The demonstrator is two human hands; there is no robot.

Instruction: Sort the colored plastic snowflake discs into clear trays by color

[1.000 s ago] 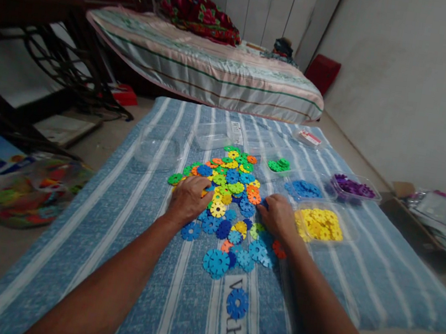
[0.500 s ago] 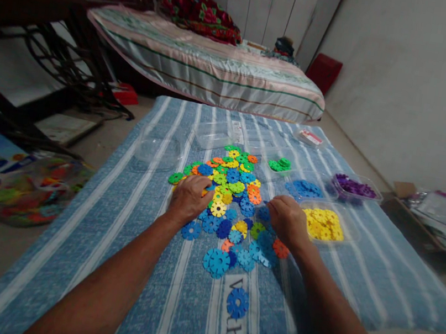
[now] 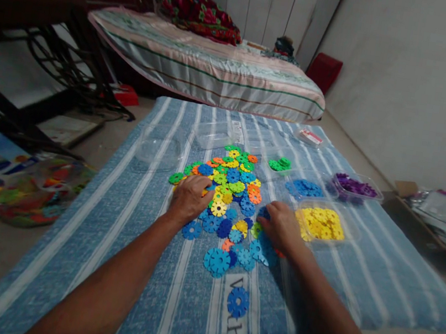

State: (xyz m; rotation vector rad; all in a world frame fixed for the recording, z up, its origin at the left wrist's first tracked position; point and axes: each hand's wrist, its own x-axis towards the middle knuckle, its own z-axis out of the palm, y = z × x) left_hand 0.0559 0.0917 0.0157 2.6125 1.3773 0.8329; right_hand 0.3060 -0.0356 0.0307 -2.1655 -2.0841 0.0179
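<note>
A loose pile of plastic discs point(image 3: 226, 196) lay between our two hands, its longer axis running away from us. From our right hand point(image 3: 281, 226) the pile spread to the left; from our left hand point(image 3: 190, 198), to the right. The left hand rested against the pile's left edge, the right at its near right part, closer to the light-blue discs point(image 3: 217, 261).

Each disc was flat and round, with a notched rim; many showed a hole in the middle. Blue, green, yellow and orange overlapped. One blue disc point(image 3: 238, 302) sat apart, nearest us.

Our left fingers curled over yellow-orange pieces, our right fingers bent down by a dark blue piece; we could not tell whether either hand pinched anything.

Just beyond the right hand, yellow discs point(image 3: 325, 225) filled a transparent tub; farther out were blue, green and purple ones point(image 3: 354, 186). Beneath everything stretched a striped blue cloth point(image 3: 84, 224), and beyond it a bed point(image 3: 219, 80).
</note>
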